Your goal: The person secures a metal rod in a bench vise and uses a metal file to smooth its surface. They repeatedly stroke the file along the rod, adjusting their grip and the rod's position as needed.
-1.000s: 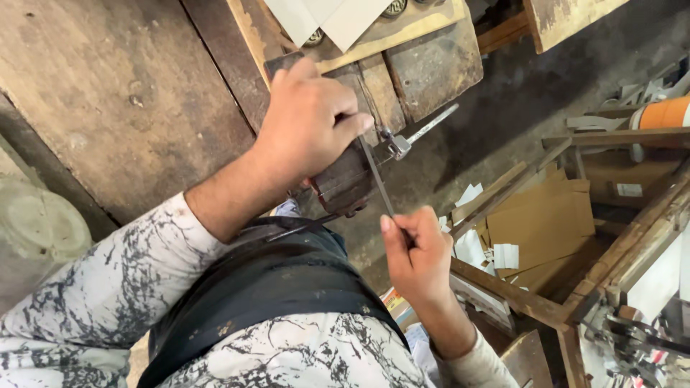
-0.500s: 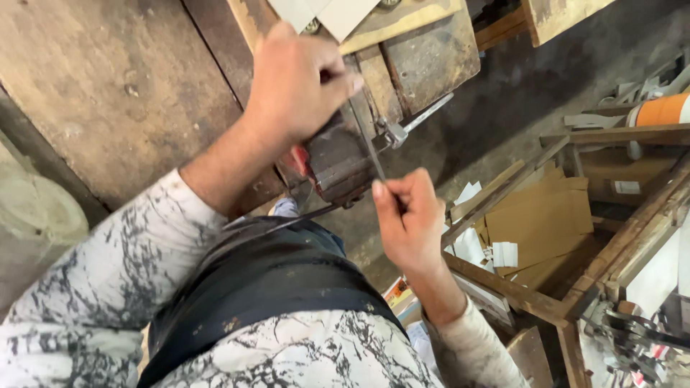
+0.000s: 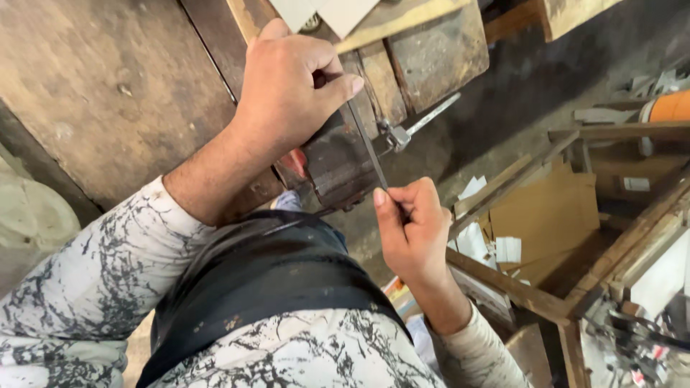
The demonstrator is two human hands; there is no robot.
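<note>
A thin dark metal file lies across the top of a dark bench vise fixed to the edge of a worn wooden workbench. My left hand is closed over the far end of the file, pressing on top of the vise. My right hand pinches the file's near end between thumb and fingers, just below and right of the vise. What the vise jaws clamp is hidden under my left hand.
The vise's screw handle sticks out to the right. Wooden frames, cardboard and paper scraps lie on the dark floor at right. An orange cylinder sits at the far right. Pale boards lie on the bench.
Both hands and the file have slid up and away over the vise since a second ago. In the last half second they barely moved.
</note>
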